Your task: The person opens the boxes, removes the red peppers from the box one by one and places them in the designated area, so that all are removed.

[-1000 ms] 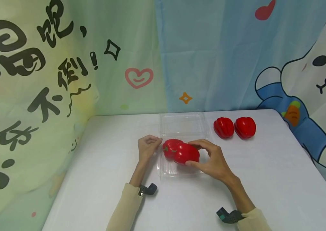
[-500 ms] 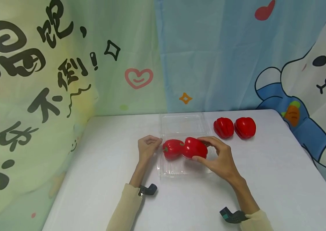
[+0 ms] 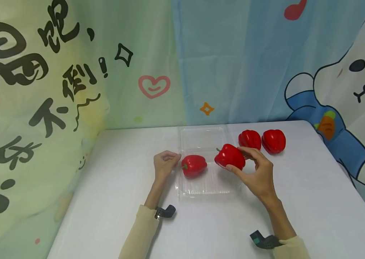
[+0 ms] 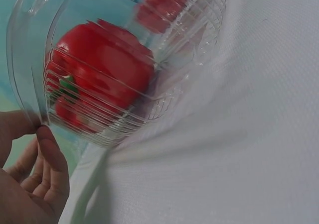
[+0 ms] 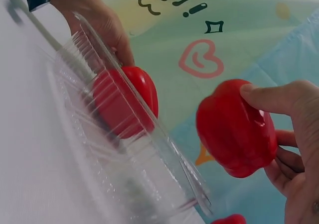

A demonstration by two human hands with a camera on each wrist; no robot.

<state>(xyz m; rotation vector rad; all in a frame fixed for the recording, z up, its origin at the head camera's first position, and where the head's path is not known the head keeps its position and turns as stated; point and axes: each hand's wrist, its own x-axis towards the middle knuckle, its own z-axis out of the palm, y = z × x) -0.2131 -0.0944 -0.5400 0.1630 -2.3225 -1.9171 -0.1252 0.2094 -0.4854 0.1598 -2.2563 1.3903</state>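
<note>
A clear plastic clamshell box [image 3: 201,187] lies on the table with its lid [image 3: 201,138] folded back. One red bell pepper [image 3: 194,166] sits in the box's left part, its green stem to the left. My left hand [image 3: 167,164] pinches the box's left rim between thumb and forefinger, plain in the left wrist view [image 4: 42,169]. Above the right side of the box, my right hand [image 3: 256,171] holds a second bell pepper [image 3: 230,157] between thumb and fingers. The right wrist view shows this held pepper [image 5: 237,129] raised clear of the box rim.
Two more red bell peppers, one nearer [image 3: 250,139] and one farther right [image 3: 273,141], lie side by side at the back right of the white table [image 3: 305,194]. A printed curtain [image 3: 234,64] hangs right behind the table's back edge.
My right hand has carried its pepper up and to the right, away from the pepper in the box. The left hand stays at the rim.
</note>
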